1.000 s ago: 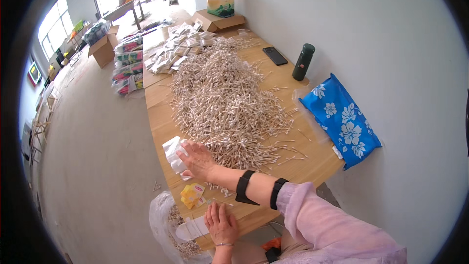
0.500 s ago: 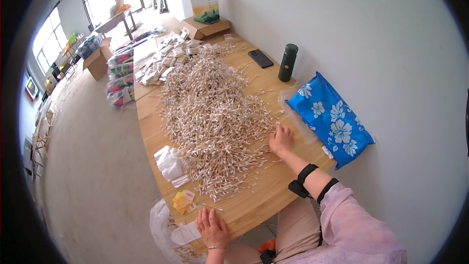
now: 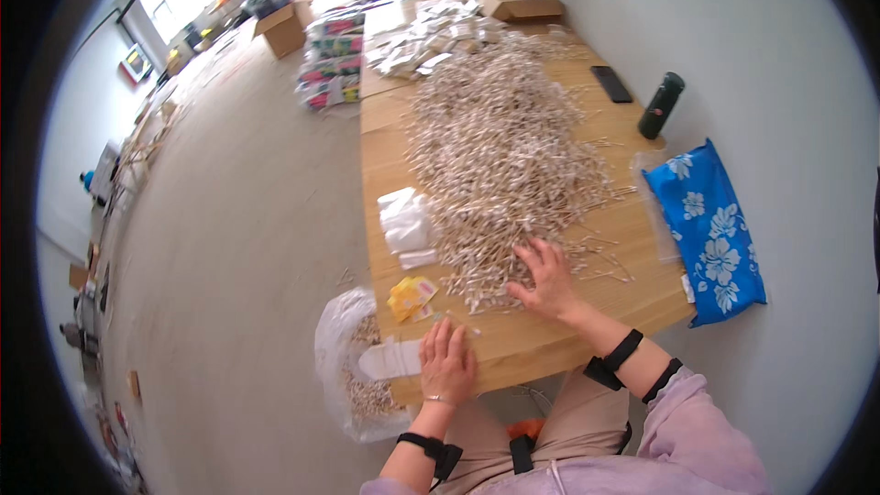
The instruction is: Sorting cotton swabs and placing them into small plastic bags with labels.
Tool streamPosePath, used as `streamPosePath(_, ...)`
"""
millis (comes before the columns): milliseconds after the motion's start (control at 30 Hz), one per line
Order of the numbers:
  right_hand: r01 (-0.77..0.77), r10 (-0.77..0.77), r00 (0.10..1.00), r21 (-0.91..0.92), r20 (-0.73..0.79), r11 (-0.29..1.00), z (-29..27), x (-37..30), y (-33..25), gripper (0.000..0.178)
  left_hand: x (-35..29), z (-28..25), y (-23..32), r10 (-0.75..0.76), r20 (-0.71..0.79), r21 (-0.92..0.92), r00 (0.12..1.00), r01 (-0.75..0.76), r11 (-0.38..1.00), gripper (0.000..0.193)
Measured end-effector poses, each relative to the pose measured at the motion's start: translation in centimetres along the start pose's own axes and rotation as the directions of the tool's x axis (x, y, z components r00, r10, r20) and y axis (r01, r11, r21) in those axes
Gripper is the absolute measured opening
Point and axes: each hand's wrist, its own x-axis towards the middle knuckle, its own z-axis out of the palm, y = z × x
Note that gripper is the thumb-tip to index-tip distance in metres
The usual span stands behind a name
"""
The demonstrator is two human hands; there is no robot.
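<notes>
A large heap of cotton swabs (image 3: 513,147) spreads along the wooden table. My right hand (image 3: 550,282) rests at the heap's near end, thumb and fingers apart, fingertips touching swabs; no swab shows gripped. By the table's near left corner my left hand (image 3: 447,362) lies flat with fingers stretched out, at the edge of a flat clear-white plastic bag (image 3: 390,360). Just beyond it are yellow paper cards (image 3: 410,299) and a few loose swabs. Folded white plastic bags (image 3: 405,220) lie along the heap's left side.
A clear plastic sack (image 3: 335,339) of swabs hangs by the left edge. On the right are a blue flowered pack (image 3: 710,234), a dark green bottle (image 3: 661,105) and a phone (image 3: 610,84). White packets (image 3: 440,37) and a cardboard box (image 3: 518,7) are at the far end.
My right hand has moved from the heap's right edge to its near end, fingers now spread. The left hand stays at the near corner. The view has swung left.
</notes>
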Motion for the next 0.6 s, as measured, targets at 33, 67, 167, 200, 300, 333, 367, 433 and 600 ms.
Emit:
streamPosePath(33,0.093,-0.089,0.993,-0.048,0.082,0.994,0.7,-0.7,-1.4,0.054,0.0,0.0,0.1,0.01,-0.009,-0.009,1.0,-0.01,1.0,0.047)
streamPosePath(67,0.116,-0.103,0.985,-0.09,0.139,0.989,1.4,-1.2,-1.9,0.058,-0.1,0.2,0.2,-0.012,-0.014,0.0,1.0,0.012,1.0,0.047)
streamPosePath(167,0.139,-0.127,0.99,-0.253,0.063,0.958,2.9,-0.9,-1.2,0.057,-0.2,0.1,0.2,-0.002,-0.033,-0.036,0.999,0.0,0.999,0.046)
streamPosePath(200,0.122,-0.104,0.992,-0.332,0.071,0.935,2.6,-0.6,-1.1,0.056,-0.3,0.1,0.2,0.003,-0.035,-0.036,0.999,-0.004,0.999,0.046)
streamPosePath(300,0.019,-0.04,0.997,-0.324,-0.058,0.946,2.5,-1.5,-2.0,0.053,-0.6,-0.1,-0.1,0.004,-0.052,-0.036,0.999,-0.006,0.999,0.046)
streamPosePath(333,0.028,-0.047,0.998,-0.329,-0.048,0.944,2.6,-1.9,-2.4,0.053,-0.6,-0.1,-0.2,0.016,-0.058,-0.029,0.998,-0.018,0.999,0.046)
streamPosePath(367,0.146,-0.163,0.986,-0.348,-0.02,0.926,2.8,-2.4,-2.9,0.052,-0.6,-0.1,-0.3,0.005,-0.059,-0.036,0.998,-0.007,0.999,0.046)
streamPosePath(433,0.267,-0.277,0.961,-0.361,0.026,0.893,3.3,-3.2,-4.2,0.051,-0.6,0.0,-0.2,0.013,-0.07,-0.032,0.997,-0.015,0.999,0.046)
streamPosePath(600,0.349,-0.321,0.936,-0.301,0.142,0.887,4.4,-2.9,-3.0,0.048,-0.3,0.7,-0.3,0.029,-0.105,-0.041,0.994,-0.033,0.999,0.044)
